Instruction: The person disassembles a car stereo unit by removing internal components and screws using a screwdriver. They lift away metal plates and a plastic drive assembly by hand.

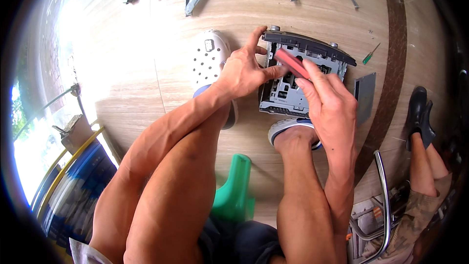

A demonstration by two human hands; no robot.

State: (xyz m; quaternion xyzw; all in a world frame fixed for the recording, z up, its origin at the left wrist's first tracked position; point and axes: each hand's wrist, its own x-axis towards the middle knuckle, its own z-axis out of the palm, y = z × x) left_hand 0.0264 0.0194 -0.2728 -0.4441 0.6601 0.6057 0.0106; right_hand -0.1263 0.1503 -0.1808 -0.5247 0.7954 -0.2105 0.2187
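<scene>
Partly hidden by both hands, the metal chassis (293, 88) sits on the floor (146, 78) at 12 o'clock of the shoes. Left hand (244, 71) steadies its edge, fingers spread; right hand (330, 100) pinches a red-handled tool (291, 62), tip hidden.

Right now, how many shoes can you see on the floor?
3. A white clog lies left of the left hand, a white and blue clog sits below the metal box, and a black shoe stands far right. A fourth may be hidden.
</scene>
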